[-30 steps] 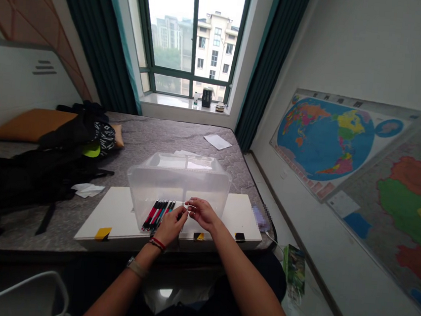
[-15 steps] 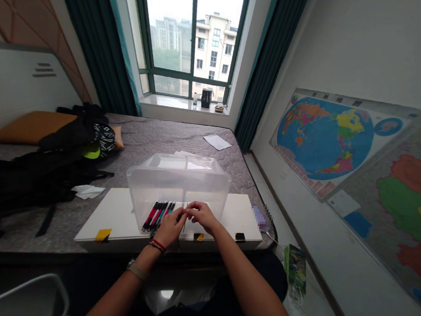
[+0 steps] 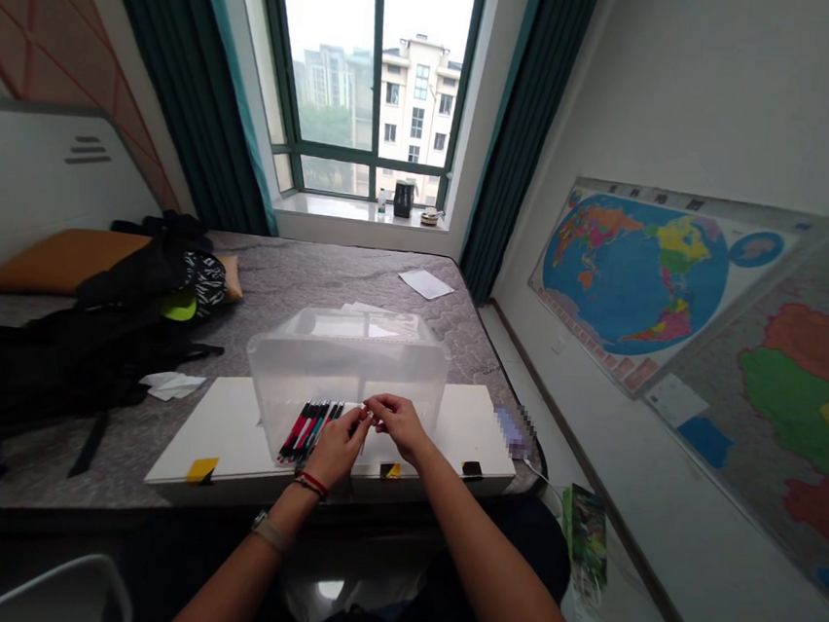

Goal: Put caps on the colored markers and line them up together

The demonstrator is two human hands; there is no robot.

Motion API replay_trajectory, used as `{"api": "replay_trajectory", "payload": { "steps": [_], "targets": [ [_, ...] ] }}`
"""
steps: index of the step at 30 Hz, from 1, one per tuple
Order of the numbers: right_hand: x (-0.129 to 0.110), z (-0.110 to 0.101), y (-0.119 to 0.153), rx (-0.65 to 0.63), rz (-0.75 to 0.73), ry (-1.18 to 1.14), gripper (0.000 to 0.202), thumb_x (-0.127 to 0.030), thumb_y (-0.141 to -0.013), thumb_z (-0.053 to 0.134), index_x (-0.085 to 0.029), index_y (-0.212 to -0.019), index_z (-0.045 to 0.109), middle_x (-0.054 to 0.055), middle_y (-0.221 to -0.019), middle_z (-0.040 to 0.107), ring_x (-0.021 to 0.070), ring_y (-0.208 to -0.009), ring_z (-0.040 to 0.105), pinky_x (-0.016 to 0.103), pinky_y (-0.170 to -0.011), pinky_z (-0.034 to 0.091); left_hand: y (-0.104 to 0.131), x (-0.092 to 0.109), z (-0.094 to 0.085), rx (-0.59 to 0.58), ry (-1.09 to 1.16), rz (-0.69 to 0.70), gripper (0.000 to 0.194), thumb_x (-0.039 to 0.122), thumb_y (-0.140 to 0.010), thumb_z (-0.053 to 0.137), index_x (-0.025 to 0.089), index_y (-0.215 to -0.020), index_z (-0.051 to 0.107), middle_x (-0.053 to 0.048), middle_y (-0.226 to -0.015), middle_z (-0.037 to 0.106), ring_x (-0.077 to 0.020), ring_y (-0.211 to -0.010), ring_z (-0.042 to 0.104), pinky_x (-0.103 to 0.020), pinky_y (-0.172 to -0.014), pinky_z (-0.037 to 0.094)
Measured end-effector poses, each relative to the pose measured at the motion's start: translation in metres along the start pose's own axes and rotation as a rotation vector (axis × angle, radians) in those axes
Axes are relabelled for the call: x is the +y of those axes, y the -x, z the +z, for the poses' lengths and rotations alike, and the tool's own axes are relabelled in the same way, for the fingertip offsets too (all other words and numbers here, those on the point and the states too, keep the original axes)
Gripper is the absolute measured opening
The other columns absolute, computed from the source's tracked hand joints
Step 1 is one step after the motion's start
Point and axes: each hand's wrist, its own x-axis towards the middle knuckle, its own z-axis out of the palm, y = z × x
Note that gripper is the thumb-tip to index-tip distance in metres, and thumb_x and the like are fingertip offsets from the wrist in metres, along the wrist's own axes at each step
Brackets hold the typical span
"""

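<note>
My left hand and my right hand meet above the front part of a white box. The fingers of both are closed in a pinch, tips nearly touching, around something small and thin that I cannot make out. Just left of my left hand, several pens in red, black and teal lie side by side in a slanted row. Behind my hands stands a translucent plastic bin on the white box. Whether the pens lie within the bin or before it, I cannot tell.
The white box rests on a grey mattress, with yellow and black tape on its front edge. Black clothing or bags lie at left near a white tissue. A paper sheet lies farther back. A cable runs at right.
My hands stay together in nearly the same spot, with the fingertips shifted slightly. The whole view has tilted a little, so things sit slightly lower. The pens have not moved.
</note>
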Motion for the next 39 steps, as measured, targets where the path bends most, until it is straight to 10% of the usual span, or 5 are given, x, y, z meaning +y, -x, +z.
{"api": "replay_trajectory", "payload": {
  "steps": [17,22,29,39],
  "targets": [
    [0.042,-0.006,-0.014,0.373,0.01,-0.248,0.032,-0.044,-0.062,0.075,-0.018,-0.077,0.063,0.001,-0.072,0.06,0.0108,-0.06,0.052,0.021,-0.052,0.04,-0.026,-0.013,0.029,0.061,0.09,-0.037,0.032,0.042,-0.089,0.043,0.02,-0.076,0.063,-0.004,-0.073,0.066,-0.0186,-0.069,0.06,-0.027,-0.065,0.038],
    [0.052,-0.01,-0.011,0.298,-0.001,-0.364,0.033,-0.045,-0.064,0.074,-0.019,-0.075,0.058,0.003,-0.079,0.063,0.0094,-0.055,0.05,0.023,-0.052,0.041,-0.035,-0.015,0.03,0.158,0.312,-0.17,0.031,0.044,-0.084,0.046,0.018,-0.079,0.064,-0.001,-0.065,0.06,-0.0164,-0.063,0.056,-0.026,-0.059,0.04],
    [0.058,-0.012,-0.014,0.218,-0.009,-0.311,0.031,-0.045,-0.067,0.072,-0.019,-0.077,0.057,0.0,-0.066,0.059,0.0072,-0.047,0.043,0.02,-0.045,0.03,-0.053,-0.015,0.034,0.231,1.229,-0.544,0.027,0.018,-0.072,0.058,0.018,-0.099,0.052,0.0,-0.076,0.06,-0.009,-0.056,0.054,-0.027,-0.061,0.048],
    [0.062,-0.011,-0.015,0.231,-0.026,-0.187,0.033,-0.048,-0.066,0.072,-0.019,-0.077,0.059,-0.001,-0.064,0.059,0.0072,-0.045,0.039,0.022,-0.045,0.029,-0.039,-0.029,0.037,0.215,1.027,-0.397,0.05,0.05,-0.069,0.071,0.022,-0.108,0.059,-0.01,-0.126,0.061,-0.0094,-0.071,0.057,-0.021,-0.06,0.045]
  ]
}}
